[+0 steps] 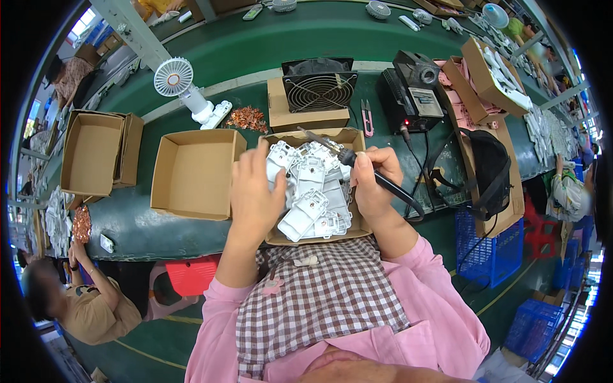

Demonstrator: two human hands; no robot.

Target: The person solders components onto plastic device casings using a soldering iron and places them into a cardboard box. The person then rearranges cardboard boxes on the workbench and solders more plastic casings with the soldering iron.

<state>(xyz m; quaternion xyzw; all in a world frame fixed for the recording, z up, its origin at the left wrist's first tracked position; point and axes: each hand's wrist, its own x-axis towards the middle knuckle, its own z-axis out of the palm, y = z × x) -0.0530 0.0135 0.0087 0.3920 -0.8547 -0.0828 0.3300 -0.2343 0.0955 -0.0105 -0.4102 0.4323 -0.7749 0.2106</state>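
Observation:
My right hand (378,179) is closed around the dark handle of a soldering iron (347,156). Its metal tip points up and to the left, above a cardboard box (317,240) at the table's near edge. White plastic housings (311,207), several of them with small metal parts, lie heaped in that box. Over the box's left side is my left hand (257,191), its fingers stretched out and the thumb apart, beside the housings. Whether its fingertips touch a housing is hard to see.
An open cardboard box (195,172) stands left, with nested boxes (96,153) beyond it. Behind are a white handheld fan (182,86), copper-coloured pieces (248,119), a black fan (319,89), pink snips (366,119) and a black soldering station (412,102). A co-worker (89,293) sits at lower left.

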